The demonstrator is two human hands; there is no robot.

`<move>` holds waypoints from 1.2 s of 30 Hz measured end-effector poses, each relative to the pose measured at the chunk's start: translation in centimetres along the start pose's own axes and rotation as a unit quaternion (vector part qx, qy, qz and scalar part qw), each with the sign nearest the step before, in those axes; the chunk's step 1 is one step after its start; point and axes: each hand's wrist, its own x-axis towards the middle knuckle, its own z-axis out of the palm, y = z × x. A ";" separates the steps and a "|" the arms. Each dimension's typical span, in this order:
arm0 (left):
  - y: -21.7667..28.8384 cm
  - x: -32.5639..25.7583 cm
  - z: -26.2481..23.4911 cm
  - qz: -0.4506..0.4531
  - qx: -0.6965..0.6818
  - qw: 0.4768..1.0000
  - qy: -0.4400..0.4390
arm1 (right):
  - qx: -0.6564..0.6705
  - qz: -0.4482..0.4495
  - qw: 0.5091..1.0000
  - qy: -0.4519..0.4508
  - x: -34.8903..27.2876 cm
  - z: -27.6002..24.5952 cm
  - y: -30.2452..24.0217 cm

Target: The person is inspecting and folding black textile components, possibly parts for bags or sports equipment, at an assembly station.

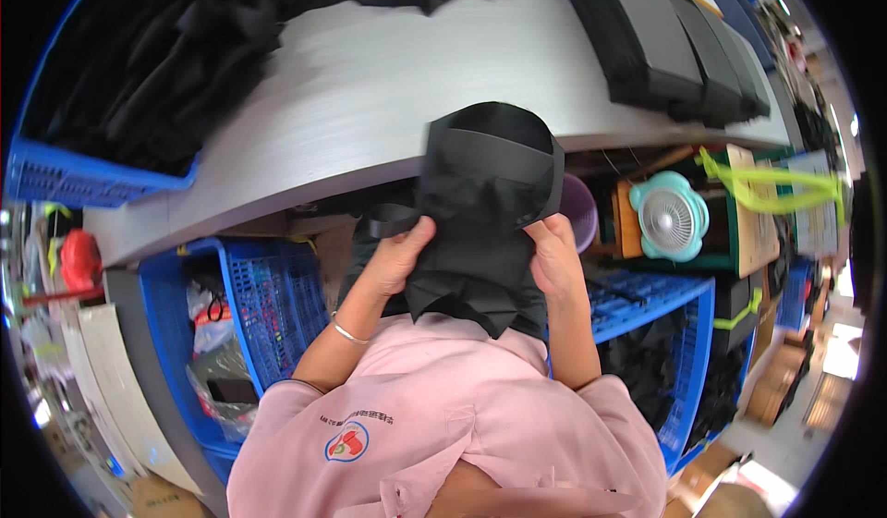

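I grip a folded black fabric bag with webbing straps (485, 213) in both hands. My left hand (399, 257) and right hand (554, 257) are each closed on its sides, just in front of the grey table (370, 93).

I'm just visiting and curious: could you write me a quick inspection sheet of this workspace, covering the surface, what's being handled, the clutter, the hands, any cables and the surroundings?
Surface: grey curved table, bare in the middle.
Job's things: black fabric piece with a black strap, held up in front of the table edge.
Clutter: black fabric heap in a blue crate at the far left; black cases at the far right.
Grips: left hand and right hand each pinch a side of the fabric piece.
Cables: nothing seen.
Surroundings: blue baskets under the table, a small teal fan, a purple round thing beside it, cardboard boxes at the lower right.
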 end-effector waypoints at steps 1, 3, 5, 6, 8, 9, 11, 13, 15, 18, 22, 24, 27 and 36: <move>-0.3 0.3 -0.1 0.075 -0.010 0.997 -0.035 | 0.052 0.018 0.998 -0.022 -0.4 0.1 0.4; -0.6 0.6 -0.8 0.087 0.012 0.995 -0.047 | 0.113 0.053 0.991 -0.053 -1.0 0.4 1.3; -0.8 1.0 -1.2 0.086 -0.011 0.995 -0.044 | 0.107 0.102 0.988 -0.050 -0.7 0.0 1.9; -0.7 1.1 -1.5 0.093 -0.007 0.993 -0.066 | 0.095 0.131 0.986 -0.036 -0.5 -0.5 2.0; -0.7 1.0 -1.6 0.011 -0.169 0.977 -0.129 | 0.077 0.054 0.996 0.010 -0.1 -1.5 2.5; -0.8 1.0 -1.3 -0.003 -0.166 0.972 -0.164 | 0.073 0.003 0.996 0.047 -0.1 -1.9 2.8; -0.6 1.2 -0.6 -0.018 -0.165 0.968 -0.187 | 0.078 -0.034 0.995 0.053 -1.0 -2.1 3.8; -0.6 1.5 0.7 -0.063 -0.176 0.964 -0.191 | 0.049 -0.111 0.990 0.074 -2.2 -2.3 4.7; -0.8 2.2 2.7 -0.052 0.040 0.994 -0.089 | -0.050 -0.150 0.971 0.182 -3.3 -3.8 5.0; -1.3 2.2 6.0 -0.027 0.254 0.962 -0.099 | -0.009 -0.128 0.944 0.305 -6.1 -8.0 5.2; 0.0 -0.6 10.3 0.114 0.325 0.891 -0.297 | -0.084 -0.122 0.867 0.475 -13.8 -18.2 4.1; 2.3 -2.5 12.7 0.192 0.380 0.830 -0.360 | -0.152 -0.184 0.783 0.574 -18.5 -24.1 2.9; 6.3 -5.5 16.6 0.401 0.387 0.690 -0.462 | -0.238 -0.204 0.700 0.641 -26.0 -34.0 -1.6; 11.3 -7.9 22.4 0.849 0.190 0.441 -0.221 | -0.534 -0.151 0.514 0.654 -16.9 -38.7 -4.2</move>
